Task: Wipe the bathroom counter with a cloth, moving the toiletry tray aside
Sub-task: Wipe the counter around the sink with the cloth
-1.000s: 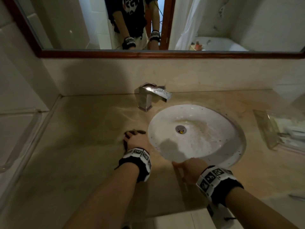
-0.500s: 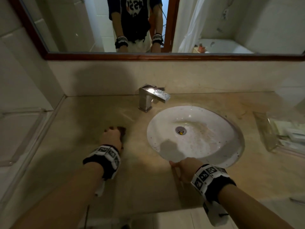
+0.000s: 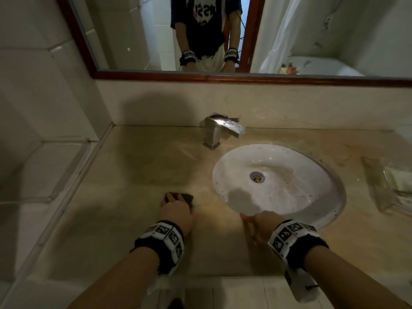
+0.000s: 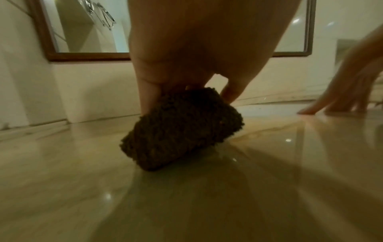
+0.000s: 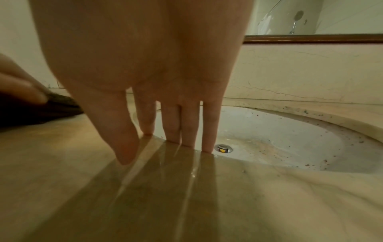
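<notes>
L hand [image 3: 178, 211] gripping cloth [image 4: 182, 129], R hand [image 3: 259, 226] flat, tray [image 3: 379, 186] maybe clear

Beige counter [image 3: 138, 219]: dark cloth [image 3: 178, 198], clear tray [image 3: 379, 188], faucet [image 3: 215, 133]

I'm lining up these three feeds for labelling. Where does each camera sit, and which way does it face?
Head: looks down over the counter and sink; both forearms show.
Left wrist: low behind the left hand, which grips the brown cloth.
Right wrist: behind the right hand, fingers straight at the sink rim.
Both wrist views share the mirror's wooden frame.
</notes>
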